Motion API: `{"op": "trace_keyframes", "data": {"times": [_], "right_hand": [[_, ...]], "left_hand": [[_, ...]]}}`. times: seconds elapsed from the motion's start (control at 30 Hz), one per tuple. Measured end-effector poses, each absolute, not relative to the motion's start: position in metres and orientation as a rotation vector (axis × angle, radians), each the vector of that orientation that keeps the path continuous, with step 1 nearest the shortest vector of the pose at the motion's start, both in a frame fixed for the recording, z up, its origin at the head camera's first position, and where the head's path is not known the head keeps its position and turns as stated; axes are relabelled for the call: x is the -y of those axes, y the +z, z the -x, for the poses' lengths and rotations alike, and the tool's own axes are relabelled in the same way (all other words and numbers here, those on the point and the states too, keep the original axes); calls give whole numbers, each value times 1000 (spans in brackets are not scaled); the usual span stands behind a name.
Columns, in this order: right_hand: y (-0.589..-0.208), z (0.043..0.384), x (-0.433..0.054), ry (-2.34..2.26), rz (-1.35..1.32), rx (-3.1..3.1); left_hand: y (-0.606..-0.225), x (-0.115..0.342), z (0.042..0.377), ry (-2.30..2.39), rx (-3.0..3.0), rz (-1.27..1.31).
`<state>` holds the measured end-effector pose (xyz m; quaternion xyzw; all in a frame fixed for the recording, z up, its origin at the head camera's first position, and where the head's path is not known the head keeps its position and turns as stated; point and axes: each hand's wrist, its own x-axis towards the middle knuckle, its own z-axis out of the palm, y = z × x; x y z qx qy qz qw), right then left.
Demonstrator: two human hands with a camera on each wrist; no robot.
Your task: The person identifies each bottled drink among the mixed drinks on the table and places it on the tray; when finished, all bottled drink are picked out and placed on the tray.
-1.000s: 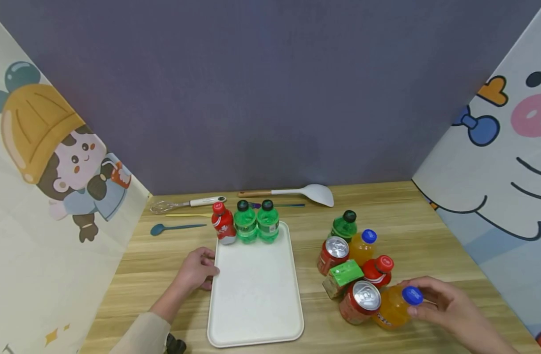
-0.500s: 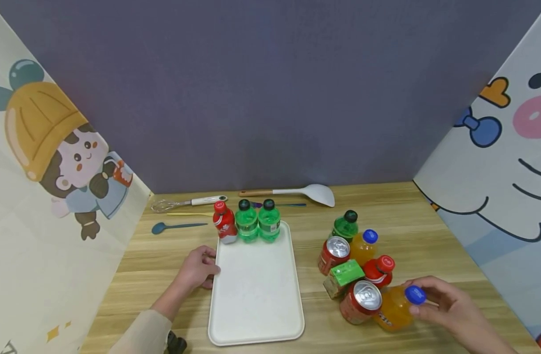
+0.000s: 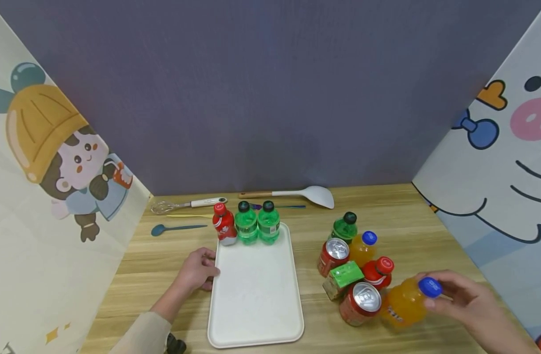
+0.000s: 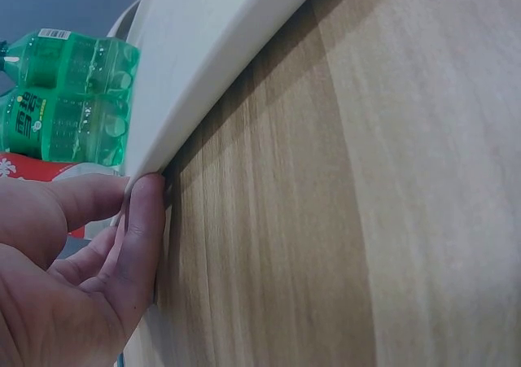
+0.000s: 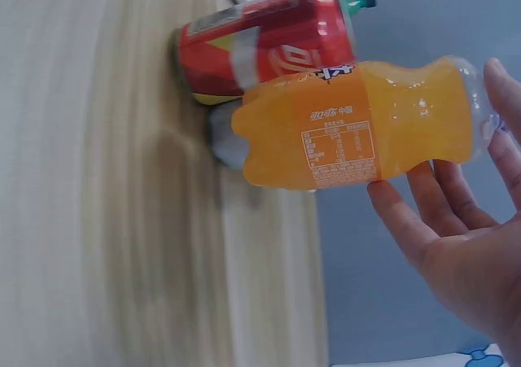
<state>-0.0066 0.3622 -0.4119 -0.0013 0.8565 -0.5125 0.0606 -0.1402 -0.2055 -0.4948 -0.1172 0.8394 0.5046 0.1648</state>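
My right hand (image 3: 467, 305) grips an orange soda bottle (image 3: 403, 305) with a blue cap, fingers and thumb around its upper part. The bottle tilts, its base beside the nearer red cola can (image 3: 360, 303); in the right wrist view the orange bottle (image 5: 342, 131) overlaps that can. With thumb and fingers, my left hand (image 3: 197, 269) pinches the left rim of a white tray (image 3: 255, 295). At the tray's far end stand a red cola bottle (image 3: 224, 225) and two green soda bottles (image 3: 246, 223), also seen behind the tray edge in the left wrist view.
Left of the bottle are a green carton (image 3: 343, 279), another cola can (image 3: 333, 255), a red-capped bottle (image 3: 377, 273), a second orange bottle (image 3: 362, 249) and a green bottle (image 3: 345, 227). A whisk (image 3: 188, 204), blue spoon (image 3: 177, 228) and white spatula (image 3: 297, 192) lie along the back.
My right hand has moved the orange soda bottle to the right, apart from the red-capped bottle and the can. My left hand and the tray stay in place.
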Motion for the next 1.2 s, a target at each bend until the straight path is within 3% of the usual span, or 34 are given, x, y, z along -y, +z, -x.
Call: {"op": "trace_keyframes", "data": {"times": [0.57, 1.2], "right_hand": [[-355, 21, -361, -1367, 35, -2878], [-302, 58, -303, -1665, 484, -2577]], "left_hand": [[-496, 206, 141, 1426, -2394, 333], [-495, 207, 143, 1420, -2376, 349]]}}
